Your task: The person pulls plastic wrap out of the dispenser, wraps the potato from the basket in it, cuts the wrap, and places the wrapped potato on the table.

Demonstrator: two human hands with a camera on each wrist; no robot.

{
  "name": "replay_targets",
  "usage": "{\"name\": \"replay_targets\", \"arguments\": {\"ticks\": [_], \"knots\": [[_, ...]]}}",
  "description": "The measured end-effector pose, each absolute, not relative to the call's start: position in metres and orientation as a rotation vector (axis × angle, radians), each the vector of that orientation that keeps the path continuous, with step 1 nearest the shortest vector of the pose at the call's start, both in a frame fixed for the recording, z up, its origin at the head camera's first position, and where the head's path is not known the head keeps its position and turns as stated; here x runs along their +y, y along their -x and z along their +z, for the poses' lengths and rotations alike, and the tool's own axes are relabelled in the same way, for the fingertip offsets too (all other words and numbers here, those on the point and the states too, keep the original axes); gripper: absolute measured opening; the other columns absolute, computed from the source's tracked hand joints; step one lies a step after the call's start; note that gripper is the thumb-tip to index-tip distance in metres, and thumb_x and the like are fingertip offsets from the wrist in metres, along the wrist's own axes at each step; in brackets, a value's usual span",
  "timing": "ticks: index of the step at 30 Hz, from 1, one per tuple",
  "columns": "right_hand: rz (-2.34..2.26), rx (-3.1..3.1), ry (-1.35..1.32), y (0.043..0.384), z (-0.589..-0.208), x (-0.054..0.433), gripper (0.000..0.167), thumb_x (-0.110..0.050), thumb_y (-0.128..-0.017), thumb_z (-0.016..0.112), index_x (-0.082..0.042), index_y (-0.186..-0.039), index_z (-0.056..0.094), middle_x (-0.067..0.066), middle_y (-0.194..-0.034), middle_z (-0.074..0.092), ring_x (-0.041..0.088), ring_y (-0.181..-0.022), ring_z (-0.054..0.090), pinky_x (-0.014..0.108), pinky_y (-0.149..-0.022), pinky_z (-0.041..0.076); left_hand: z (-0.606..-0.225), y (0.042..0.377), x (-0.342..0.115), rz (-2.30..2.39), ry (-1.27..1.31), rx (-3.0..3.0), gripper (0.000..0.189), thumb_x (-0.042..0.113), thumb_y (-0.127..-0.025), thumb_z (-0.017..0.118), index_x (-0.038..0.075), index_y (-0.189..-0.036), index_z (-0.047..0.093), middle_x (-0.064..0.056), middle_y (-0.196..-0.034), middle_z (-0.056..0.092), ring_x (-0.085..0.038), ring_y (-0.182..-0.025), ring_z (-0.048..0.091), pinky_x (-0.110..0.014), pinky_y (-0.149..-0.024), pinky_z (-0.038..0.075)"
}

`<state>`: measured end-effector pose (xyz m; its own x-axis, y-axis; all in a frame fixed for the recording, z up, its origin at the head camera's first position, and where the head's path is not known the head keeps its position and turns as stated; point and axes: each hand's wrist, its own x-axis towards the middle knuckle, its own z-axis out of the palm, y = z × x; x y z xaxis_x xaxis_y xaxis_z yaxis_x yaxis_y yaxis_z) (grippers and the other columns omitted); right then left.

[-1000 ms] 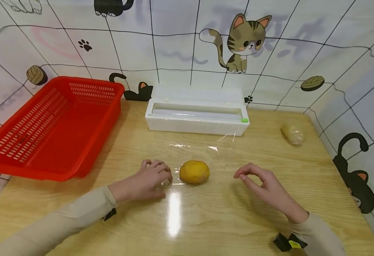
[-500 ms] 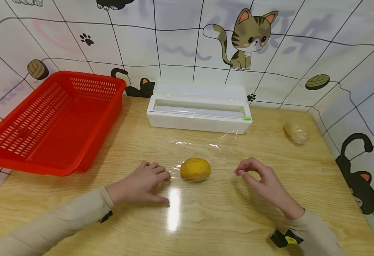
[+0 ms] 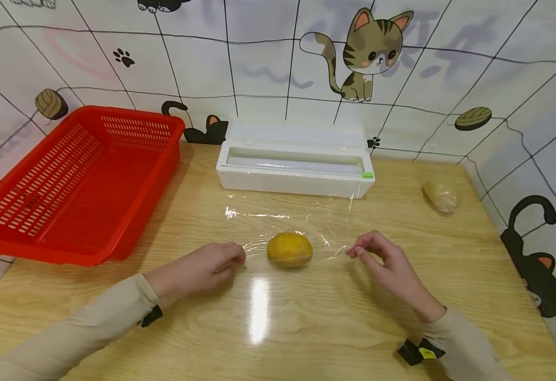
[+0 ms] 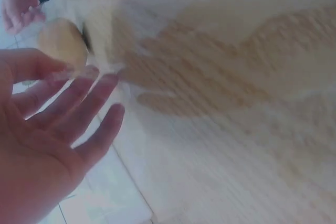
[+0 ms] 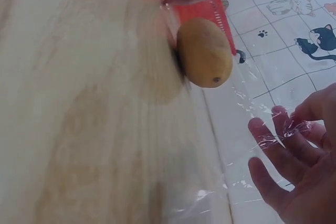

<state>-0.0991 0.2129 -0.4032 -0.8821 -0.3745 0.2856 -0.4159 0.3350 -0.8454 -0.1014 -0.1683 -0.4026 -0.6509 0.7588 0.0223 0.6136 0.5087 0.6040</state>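
Note:
A yellow oval fruit, which looks like a mango [image 3: 289, 250], lies on a sheet of clear plastic wrap [image 3: 263, 216] in the middle of the table. To its left, my left hand [image 3: 201, 267] pinches the near left part of the wrap between thumb and fingers. On the other side, my right hand [image 3: 394, 272] pinches the near right corner; in the right wrist view the gathered wrap [image 5: 283, 136] shows at the thumb and fingertips. Creases run from both hands toward the mango. Behind it, the wrap stretches back to a white wrap dispenser [image 3: 297, 183] with its lid up.
A red plastic basket [image 3: 132, 222] stands at the left of the wooden table [image 3: 325, 328]. Near the back right lies a pale yellow, film-wrapped item [image 3: 441, 193]. The cat-printed wall covering [image 3: 263, 69] rises right behind the dispenser.
My left hand's spread fingers have closed on the wrap, and the hand has drawn slightly left. The wrap now looks tauter, with more creases. My right hand has barely moved.

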Motion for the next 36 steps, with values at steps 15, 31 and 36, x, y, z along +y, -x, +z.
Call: {"name": "replay_targets", "arguments": {"ticks": [15,31,36], "knots": [[1.827,-2.620,-0.494,0.096,-0.418,0.214,0.004,0.002,-0.100,0.047,0.004,-0.101,0.050,0.021,-0.089,0.059,0.020,-0.078,0.064,0.037,-0.062,0.057,-0.401,0.105,-0.181,1.003,-1.089,2.330,0.016,-0.008,-0.090,0.055,0.003,-0.100,0.061,-0.002,-0.096,0.065,-0.015,-0.091,0.061,-0.032,-0.082,0.051],[1.685,-2.753,-0.298,0.105,-0.413,0.210,0.009,-0.005,-0.100,0.051,0.003,-0.103,0.051,0.015,-0.076,0.052,0.020,-0.057,0.058,0.031,-0.052,0.053,-0.410,0.122,-0.186,1.368,-0.849,2.230,0.012,-0.007,-0.098,0.045,-0.001,-0.098,0.056,-0.009,-0.084,0.065,-0.024,-0.075,0.064,-0.033,-0.065,0.056],[1.542,-2.803,-0.310,0.114,-0.404,0.202,0.007,-0.004,-0.098,0.053,0.003,-0.100,0.054,0.015,-0.083,0.053,0.018,-0.054,0.055,0.026,-0.047,0.047,-0.410,0.130,-0.187,1.380,-0.763,2.231,0.011,-0.007,-0.097,0.046,-0.002,-0.096,0.056,-0.009,-0.079,0.062,-0.023,-0.068,0.063,-0.033,-0.060,0.055]]}}
